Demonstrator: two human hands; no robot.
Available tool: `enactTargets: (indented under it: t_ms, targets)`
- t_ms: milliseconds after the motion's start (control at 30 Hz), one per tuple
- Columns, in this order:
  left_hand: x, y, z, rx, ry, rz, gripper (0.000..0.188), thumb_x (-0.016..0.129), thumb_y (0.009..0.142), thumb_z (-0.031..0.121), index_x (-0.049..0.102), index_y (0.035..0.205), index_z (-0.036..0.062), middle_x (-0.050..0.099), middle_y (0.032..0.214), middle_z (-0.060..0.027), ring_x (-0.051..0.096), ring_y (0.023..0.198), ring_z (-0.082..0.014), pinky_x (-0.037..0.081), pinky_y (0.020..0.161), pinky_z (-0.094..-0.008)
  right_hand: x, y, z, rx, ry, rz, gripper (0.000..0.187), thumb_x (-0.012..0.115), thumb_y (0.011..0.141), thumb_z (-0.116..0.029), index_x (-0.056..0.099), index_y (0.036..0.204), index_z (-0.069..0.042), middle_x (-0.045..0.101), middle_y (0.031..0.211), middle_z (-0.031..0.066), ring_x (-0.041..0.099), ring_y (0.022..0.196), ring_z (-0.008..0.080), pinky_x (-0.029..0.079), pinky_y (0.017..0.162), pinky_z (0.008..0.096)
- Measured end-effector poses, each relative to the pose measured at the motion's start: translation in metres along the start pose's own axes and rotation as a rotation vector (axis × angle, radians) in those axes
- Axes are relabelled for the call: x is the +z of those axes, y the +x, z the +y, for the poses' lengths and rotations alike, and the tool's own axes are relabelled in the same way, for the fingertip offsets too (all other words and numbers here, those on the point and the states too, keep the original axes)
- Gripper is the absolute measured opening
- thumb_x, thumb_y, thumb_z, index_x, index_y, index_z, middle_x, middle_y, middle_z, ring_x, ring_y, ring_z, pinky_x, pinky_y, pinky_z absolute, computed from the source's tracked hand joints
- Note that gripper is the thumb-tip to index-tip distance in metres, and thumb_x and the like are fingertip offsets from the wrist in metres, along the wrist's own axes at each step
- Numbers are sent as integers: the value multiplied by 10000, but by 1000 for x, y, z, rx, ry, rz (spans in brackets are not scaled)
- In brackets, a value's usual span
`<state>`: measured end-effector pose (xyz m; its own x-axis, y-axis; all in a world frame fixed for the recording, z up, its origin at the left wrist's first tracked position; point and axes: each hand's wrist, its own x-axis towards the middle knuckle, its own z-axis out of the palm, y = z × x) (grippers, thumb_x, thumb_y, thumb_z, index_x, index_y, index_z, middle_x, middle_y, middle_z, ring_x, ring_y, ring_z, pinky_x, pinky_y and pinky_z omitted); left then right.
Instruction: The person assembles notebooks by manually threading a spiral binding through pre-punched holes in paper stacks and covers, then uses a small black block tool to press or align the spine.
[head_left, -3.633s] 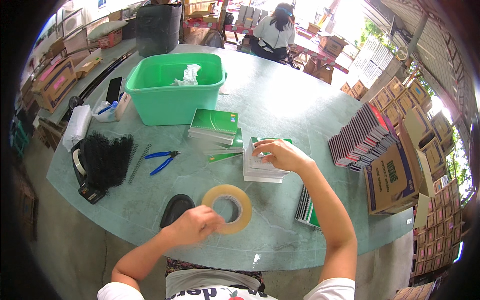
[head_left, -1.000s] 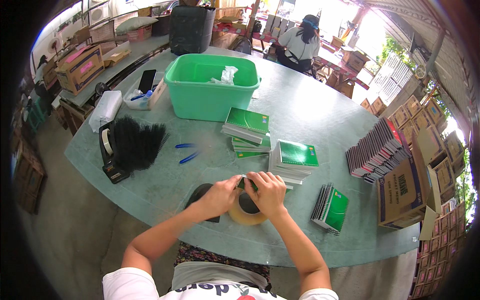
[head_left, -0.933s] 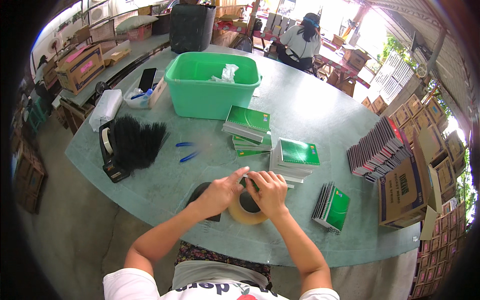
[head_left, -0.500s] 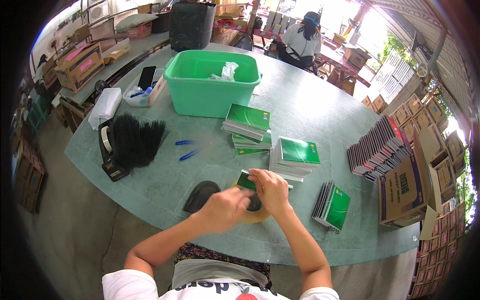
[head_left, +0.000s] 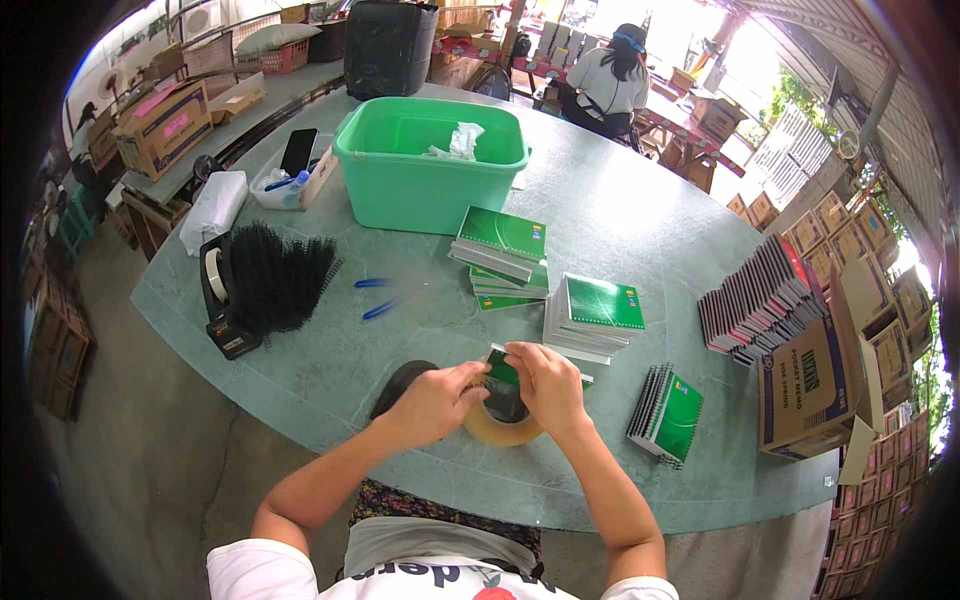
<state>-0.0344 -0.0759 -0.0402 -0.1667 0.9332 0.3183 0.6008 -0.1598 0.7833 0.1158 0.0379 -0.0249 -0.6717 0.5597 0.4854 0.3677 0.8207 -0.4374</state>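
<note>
We grip the tape roll (head_left: 503, 425) in 2 hands, left hand (head_left: 432, 403) and right hand (head_left: 548, 384), apparently picking its end; next, peeling calls for a fingernail's purchase.

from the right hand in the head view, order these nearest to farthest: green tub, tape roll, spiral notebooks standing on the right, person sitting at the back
1. tape roll, under the right hand, touching it
2. spiral notebooks, just to its right
3. green tub, up the table, left of centre
4. seated person, beyond the table's far edge
</note>
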Motion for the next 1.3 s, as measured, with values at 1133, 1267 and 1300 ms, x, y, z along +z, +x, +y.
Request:
enactTargets:
  t_ms: [1133, 1267, 1300]
  targets:
    - [-42, 34, 1, -356, -71, -366, 242, 616, 869, 266, 616, 860, 24, 621, 753, -119, 621, 680, -223, 487, 570, -315, -7, -2, -4, -156, -21, -111, 267, 601, 766, -37, 595, 1022, -114, 632, 862, 36, 609, 804, 231, 474, 694, 360]
    - [-41, 34, 3, -257, -38, -254, 221, 644, 840, 243, 635, 898, 31, 616, 792, -120, 621, 767, -254, 493, 612, -330, -5, 0, -9, -149, -9, -100, 233, 605, 796, -46, 615, 1022, -105, 642, 857, 44, 621, 806, 242, 479, 684, 358]
    - [-27, 29, -11, -56, 45, -85, 223, 641, 844, 248, 638, 901, 32, 617, 783, -112, 620, 759, -250, 493, 614, -330, -5, 1, -11, -132, -1, -100, 234, 606, 796, -50, 615, 1024, -102, 642, 861, 46, 621, 810, 244, 478, 685, 358]
